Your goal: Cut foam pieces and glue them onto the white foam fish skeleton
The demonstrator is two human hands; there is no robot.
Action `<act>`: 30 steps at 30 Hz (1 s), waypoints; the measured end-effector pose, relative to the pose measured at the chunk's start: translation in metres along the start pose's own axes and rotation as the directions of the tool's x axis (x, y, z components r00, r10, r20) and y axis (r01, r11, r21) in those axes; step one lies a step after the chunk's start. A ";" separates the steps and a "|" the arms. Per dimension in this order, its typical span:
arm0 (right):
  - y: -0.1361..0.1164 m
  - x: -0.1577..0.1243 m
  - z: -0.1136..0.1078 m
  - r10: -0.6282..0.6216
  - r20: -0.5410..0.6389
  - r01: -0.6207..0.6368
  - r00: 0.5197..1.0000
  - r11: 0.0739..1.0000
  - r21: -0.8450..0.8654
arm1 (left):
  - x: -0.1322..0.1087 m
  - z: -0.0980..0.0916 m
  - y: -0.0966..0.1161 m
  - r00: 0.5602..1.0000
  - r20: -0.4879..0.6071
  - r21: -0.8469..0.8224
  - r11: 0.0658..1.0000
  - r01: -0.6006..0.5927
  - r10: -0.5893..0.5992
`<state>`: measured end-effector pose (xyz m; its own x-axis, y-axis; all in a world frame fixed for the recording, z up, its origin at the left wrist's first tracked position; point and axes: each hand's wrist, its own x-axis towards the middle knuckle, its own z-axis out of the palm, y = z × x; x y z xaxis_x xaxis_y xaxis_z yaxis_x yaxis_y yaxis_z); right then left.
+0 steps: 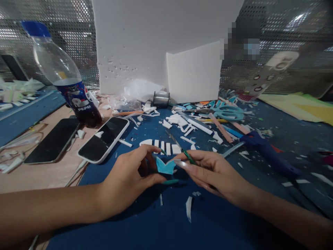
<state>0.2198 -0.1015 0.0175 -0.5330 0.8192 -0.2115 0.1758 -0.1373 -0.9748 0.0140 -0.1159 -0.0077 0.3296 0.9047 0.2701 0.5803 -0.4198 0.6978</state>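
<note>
My left hand (pixel 130 173) pinches a small light-blue piece (pixel 165 167) with a V-shaped notch in its top edge. It looks like foam, and its outline suggests a fish tail. Between the fingers of my right hand (pixel 214 172) is a slim craft knife (pixel 186 155) with a green handle, its thin blade pointing up and away to the left. The fingertips of this hand are close beside the blue piece; whether they touch it I cannot tell. Just beyond both hands, several white foam strips (pixel 168 149) lie in a row on the blue table.
A tilted-looking Pepsi bottle (pixel 78 99) and two phones (pixel 104 140) are on the left. White foam boards (pixel 192 73) stand behind scraps, a spool (pixel 161 99) and light-blue scissors (pixel 227 111). To the right lies a blue glue gun (pixel 270 152) with a cord.
</note>
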 end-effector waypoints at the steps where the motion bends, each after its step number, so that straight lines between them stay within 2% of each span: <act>1: 0.000 0.000 0.000 0.003 0.007 -0.003 1.000 1.000 0.000 | 0.000 -0.001 0.000 1.000 0.004 0.006 1.000 0.002 -0.002; 7: -0.003 -0.003 0.005 -0.014 0.042 0.016 0.999 0.999 -0.039 | -0.001 -0.003 0.001 0.999 0.046 0.000 1.000 0.024 -0.024; 9: -0.006 -0.005 0.004 -0.014 0.014 0.015 1.000 0.999 -0.051 | -0.003 -0.003 0.001 0.998 0.056 -0.001 1.000 0.026 -0.026; 11: -0.010 -0.005 -0.002 -0.042 -0.094 0.035 0.995 0.996 -0.076 | -0.004 -0.003 0.002 0.997 0.066 0.021 0.999 0.033 -0.035; 13: -0.014 -0.002 -0.014 -0.101 -0.257 0.056 0.961 0.983 -0.175 | -0.005 -0.004 0.002 0.994 0.102 0.050 0.998 0.035 -0.040; 15: -0.015 0.003 -0.031 -0.183 -0.412 0.012 0.893 0.923 -0.384 | -0.006 -0.004 0.003 0.988 0.150 0.083 0.996 0.011 -0.023; 17: -0.013 0.011 -0.049 -0.300 -0.523 -0.142 0.798 0.750 -0.647 | -0.007 -0.005 0.004 0.983 0.181 0.114 0.993 -0.038 0.016; 18: -0.010 0.015 -0.057 -0.308 -0.539 -0.180 0.784 0.718 -0.672 | -0.008 -0.005 0.004 0.980 0.193 0.126 0.990 -0.066 0.041; 22: 0.002 0.026 -0.078 -0.310 -0.552 -0.257 0.774 0.643 -0.721 | -0.008 -0.004 0.002 0.966 0.230 0.133 0.979 -0.152 0.119; 26: 0.010 0.029 -0.083 -0.317 -0.548 -0.302 0.774 0.577 -0.759 | -0.007 -0.002 -0.001 0.942 0.262 0.080 0.968 -0.238 0.210; 30: 0.017 0.032 -0.085 -0.353 -0.549 -0.335 0.758 0.511 -0.792 | -0.007 -0.002 -0.003 0.934 0.236 0.058 0.956 -0.288 0.267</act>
<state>0.2760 -0.0303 0.0006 -0.0116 0.9748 0.2228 0.9237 0.0958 -0.3709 0.0091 -0.1206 -0.0103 0.6390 0.7157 0.2820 0.5031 -0.6662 0.5506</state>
